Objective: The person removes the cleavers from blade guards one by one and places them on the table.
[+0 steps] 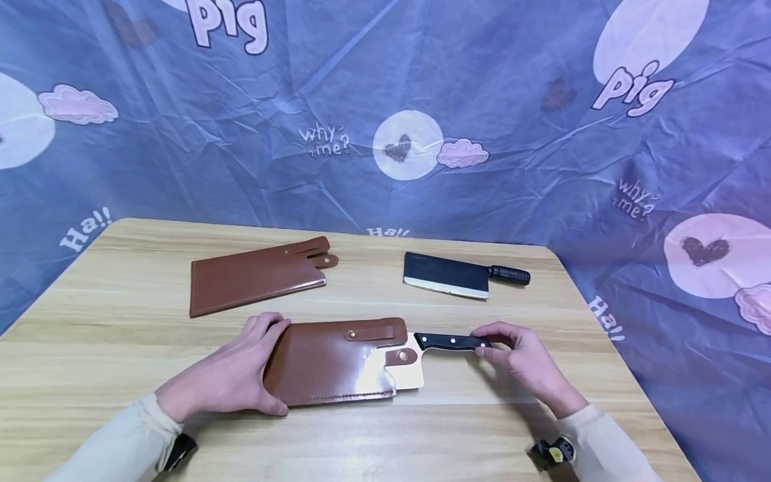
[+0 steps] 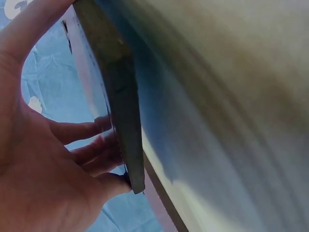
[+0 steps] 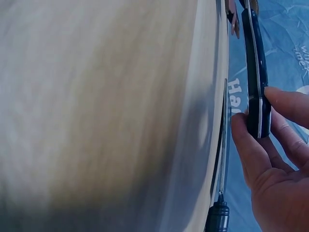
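My left hand point(image 1: 237, 375) grips the closed end of a brown leather knife sheath point(image 1: 331, 365), thumb at the near corner and fingers at the far one. In the left wrist view the sheath's end edge point(image 2: 123, 96) stands between thumb and fingers. Most of a cleaver's blade point(image 1: 412, 375) is hidden inside the sheath, with a bright strip showing at the mouth beside the snap strap point(image 1: 401, 356). With thumb and fingertips my right hand point(image 1: 521, 355) pinches the end of its black riveted handle point(image 1: 452, 341), seen edge-on in the right wrist view.
Farther back on the wooden table point(image 1: 361, 442) lies a second brown sheath point(image 1: 259, 278), its strap end to the right. A dark-bladed cleaver point(image 1: 448, 274) lies at the back right, its black handle pointing right. Behind the table hangs a blue printed cloth point(image 1: 512, 194).
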A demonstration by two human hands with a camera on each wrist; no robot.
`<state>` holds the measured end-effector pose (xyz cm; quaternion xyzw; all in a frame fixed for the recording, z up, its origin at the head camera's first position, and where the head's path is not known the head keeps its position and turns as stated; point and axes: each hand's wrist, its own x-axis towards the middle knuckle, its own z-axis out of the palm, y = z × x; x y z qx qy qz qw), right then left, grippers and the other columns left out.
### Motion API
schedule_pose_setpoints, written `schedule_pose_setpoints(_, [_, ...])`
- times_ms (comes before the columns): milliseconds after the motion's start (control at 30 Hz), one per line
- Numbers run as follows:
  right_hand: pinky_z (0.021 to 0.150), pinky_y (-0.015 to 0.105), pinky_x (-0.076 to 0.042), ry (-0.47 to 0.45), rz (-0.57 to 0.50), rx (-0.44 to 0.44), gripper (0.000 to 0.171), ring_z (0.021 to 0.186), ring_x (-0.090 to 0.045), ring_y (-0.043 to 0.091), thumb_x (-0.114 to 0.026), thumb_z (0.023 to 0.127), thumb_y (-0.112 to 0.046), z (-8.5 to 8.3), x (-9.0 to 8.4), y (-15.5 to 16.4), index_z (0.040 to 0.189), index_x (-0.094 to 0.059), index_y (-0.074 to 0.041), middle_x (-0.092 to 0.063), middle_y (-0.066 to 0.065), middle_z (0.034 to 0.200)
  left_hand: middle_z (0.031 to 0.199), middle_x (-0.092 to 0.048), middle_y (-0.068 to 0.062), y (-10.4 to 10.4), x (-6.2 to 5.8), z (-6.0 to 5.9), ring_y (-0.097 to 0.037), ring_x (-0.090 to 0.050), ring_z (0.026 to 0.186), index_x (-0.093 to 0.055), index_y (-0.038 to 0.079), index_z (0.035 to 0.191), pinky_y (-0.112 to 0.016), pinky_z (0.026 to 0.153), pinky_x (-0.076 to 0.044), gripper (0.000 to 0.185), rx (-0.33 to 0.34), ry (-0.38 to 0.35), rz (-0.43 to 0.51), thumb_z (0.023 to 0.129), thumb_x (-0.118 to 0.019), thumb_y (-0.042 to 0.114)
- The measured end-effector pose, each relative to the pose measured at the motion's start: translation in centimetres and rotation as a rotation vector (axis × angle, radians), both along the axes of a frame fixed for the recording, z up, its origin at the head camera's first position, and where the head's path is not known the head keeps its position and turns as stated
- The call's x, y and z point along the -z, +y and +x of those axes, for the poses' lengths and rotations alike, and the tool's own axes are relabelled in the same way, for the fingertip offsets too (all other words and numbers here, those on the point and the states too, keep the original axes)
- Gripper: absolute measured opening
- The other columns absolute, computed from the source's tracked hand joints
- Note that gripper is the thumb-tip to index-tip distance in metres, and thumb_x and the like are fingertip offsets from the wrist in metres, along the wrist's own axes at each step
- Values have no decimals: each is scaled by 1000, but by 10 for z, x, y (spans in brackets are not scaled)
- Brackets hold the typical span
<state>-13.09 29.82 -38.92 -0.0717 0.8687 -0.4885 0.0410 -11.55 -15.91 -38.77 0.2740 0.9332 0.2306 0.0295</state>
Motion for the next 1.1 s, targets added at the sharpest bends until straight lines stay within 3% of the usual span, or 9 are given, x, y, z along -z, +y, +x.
schedule_pose_setpoints(500, [92,24,-43,-4,70,21,32,112,-58,21,-76,86,-18,2,-4,6,115,-72,-7,-69,4,115,141,-32,-18,-8,-1,-3,-31,-33,128,-37,-6,143,-48,94,-46,120,0,-23,14,52,-91,51])
schedule_pose_setpoints(733, [89,20,-45,10,49,18,30,108,-61,18,-76,85,-12,2,-1,7,114,-72,-4,-69,7,113,140,-33,-20,-9,3,-2,-32,-34,127,-36,-8,141,-48,96,-45,120,3,16,19,51,-92,49])
schedule_pose_setpoints(1100, [86,19,-46,14,34,7,28,107,-61,17,-74,85,-6,4,2,10,113,-71,-1,-67,11,117,140,-33,-19,-15,4,-3,-32,-34,127,-35,-8,142,-47,95,-45,121,8,18,10,51,-92,50])
